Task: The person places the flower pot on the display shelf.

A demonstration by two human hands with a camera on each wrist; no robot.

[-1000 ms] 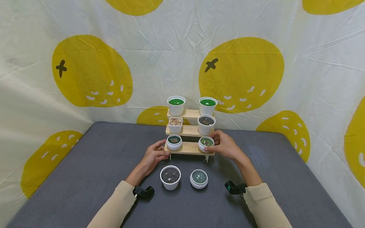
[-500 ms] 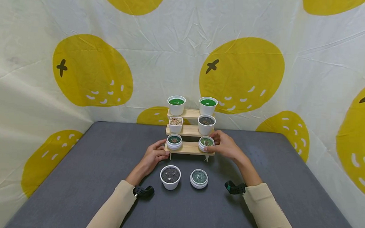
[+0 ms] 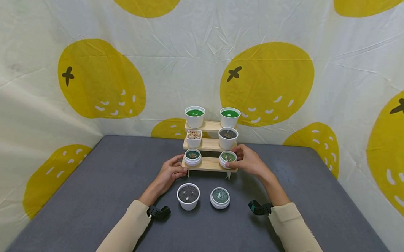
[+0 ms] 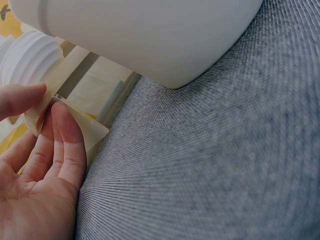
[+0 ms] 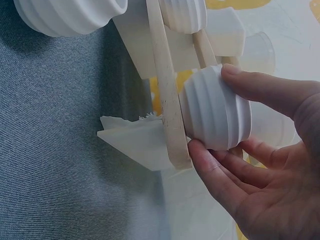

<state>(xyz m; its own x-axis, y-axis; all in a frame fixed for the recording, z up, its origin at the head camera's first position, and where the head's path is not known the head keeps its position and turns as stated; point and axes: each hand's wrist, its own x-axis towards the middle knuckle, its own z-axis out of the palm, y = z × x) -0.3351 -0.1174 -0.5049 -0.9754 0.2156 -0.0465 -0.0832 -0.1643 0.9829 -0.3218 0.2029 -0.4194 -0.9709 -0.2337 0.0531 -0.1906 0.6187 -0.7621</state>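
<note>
A three-step wooden stand (image 3: 209, 164) bears several white pots. My right hand (image 3: 251, 161) pinches a small ribbed white pot (image 5: 216, 107) with green contents, at the right end of the lowest step; the thumb is on one side and fingers on the other. At that step's left end, my left hand (image 3: 166, 173) grips the plank's edge, thumb above and fingers below in the left wrist view. Just beside it sits another ribbed pot (image 3: 192, 157) with dark green contents. Higher up are a square cup (image 3: 194, 138) of pebbly bits and a grey-filled cup (image 3: 228, 139).
Two green-filled cups (image 3: 194, 120) occupy the top step. On the dark grey table (image 3: 122, 198), in front of the stand, are a tapered cup (image 3: 188, 197) with grey contents and a low ribbed pot (image 3: 220, 198). A fruit-printed curtain (image 3: 177, 75) hangs behind.
Both hands and all the pots keep their places. At the far right, the curtain's printed fruit has shifted somewhat to the left.
</note>
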